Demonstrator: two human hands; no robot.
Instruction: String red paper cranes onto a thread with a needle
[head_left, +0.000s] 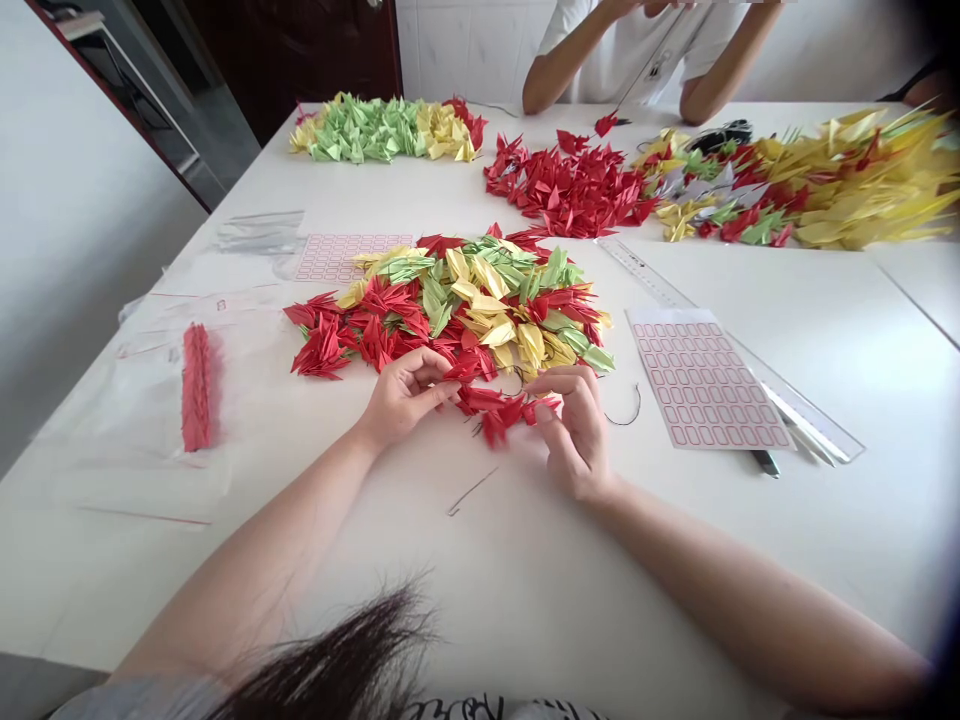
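Observation:
Low over the white table, a short string of red folded-paper cranes (495,410) stretches between my hands. My left hand (401,400) is closed, pinching the left end between thumb and finger. At the other end, my right hand (576,430) also pinches with thumb and fingertips; the lowest crane is smeared by motion. Just beyond lies a pile of red, yellow and green paper cranes (480,310), with dark thread looping out of it. A loose dark thread (471,492) rests on the table below my hands.
On the left, clear plastic bags (135,400) lie near a packed red strip of cranes (196,388). A label sheet (705,380), a ruler (817,420) and a pen (766,463) sit right. Across the table, a person's forearms (562,75) rise behind red cranes (570,190).

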